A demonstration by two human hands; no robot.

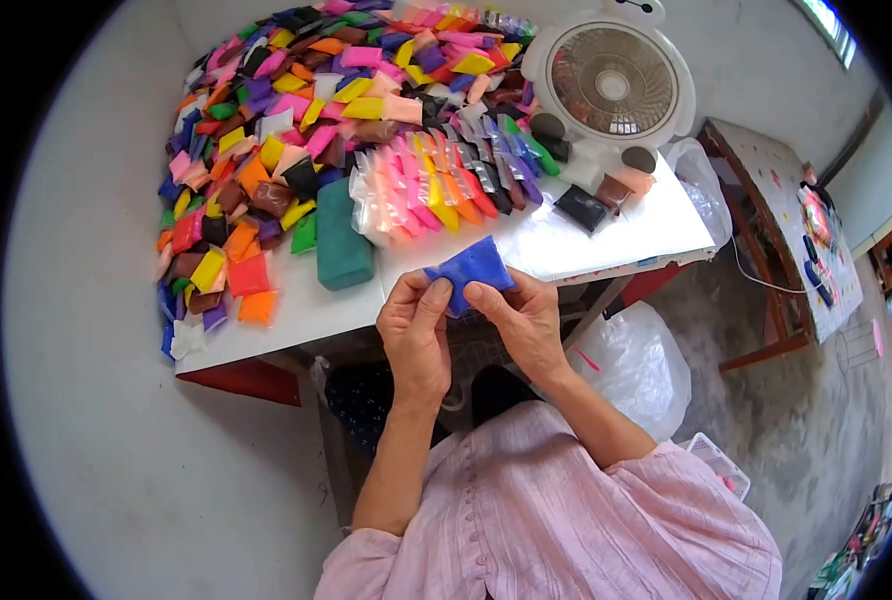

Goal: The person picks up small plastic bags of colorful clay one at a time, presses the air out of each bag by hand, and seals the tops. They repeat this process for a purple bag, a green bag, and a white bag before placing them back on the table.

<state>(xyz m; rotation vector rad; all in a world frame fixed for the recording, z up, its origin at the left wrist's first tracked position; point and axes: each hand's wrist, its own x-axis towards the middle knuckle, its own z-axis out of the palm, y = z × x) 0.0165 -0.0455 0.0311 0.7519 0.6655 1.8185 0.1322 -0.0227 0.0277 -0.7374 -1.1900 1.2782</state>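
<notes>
Both hands hold one blue packet (478, 268) in front of the table's near edge. My left hand (418, 325) pinches its left side, thumb on top. Gripping the right side is my right hand (522, 325), its thumb also pressed on the face of the packet. Just beyond, a row of clear-wrapped packets (436, 185) in pink, yellow, orange, black, purple and green lies on the white table (606, 250). A dark green block (344, 240) stands at the left end of that row.
A large heap of coloured packets (266, 150) covers the table's left and back. A white fan (611, 80) stands at the back right, with black packets (581, 207) and a brown packet (614, 193) in front. Plastic bags (636, 360) sit below; a second table (781, 220) is further right.
</notes>
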